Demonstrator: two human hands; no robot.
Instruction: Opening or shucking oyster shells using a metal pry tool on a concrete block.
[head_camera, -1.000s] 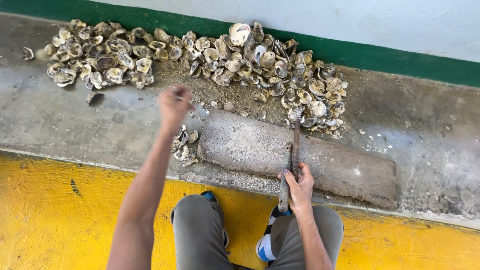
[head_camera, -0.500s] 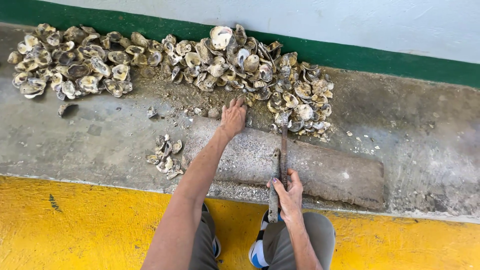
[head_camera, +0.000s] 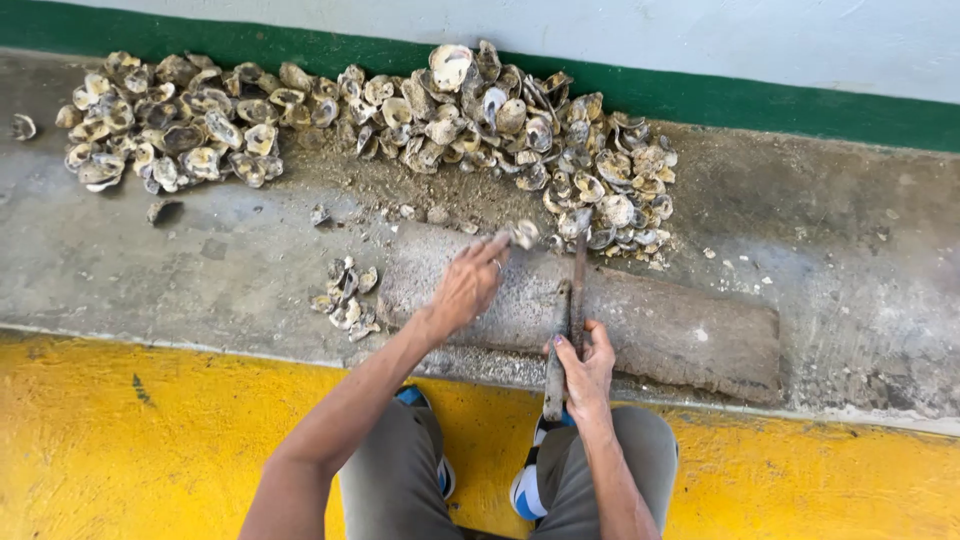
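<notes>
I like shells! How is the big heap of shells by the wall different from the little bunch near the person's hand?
The big heap stretches in a long band under the green stripe; the little bunch sits alone on the concrete, beside the stone slab. The big heap holds many shells piled up; the little bunch holds few, lying flat. The left hand is nearer the little bunch. Both look grey and muddy.

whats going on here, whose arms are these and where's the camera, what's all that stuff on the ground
The camera sits on a person's head and looks down, so both arms are that person's own; knees and blue shoes show below. The left hand holds a single shell in its fingertips over a flat worn slab. The right hand grips a long narrow metal tool, pointing away toward the shells. A large pile of oyster-like shells lies along the green-striped wall, with a small heap beside the slab. The ledge is grey concrete, the floor yellow.
</notes>
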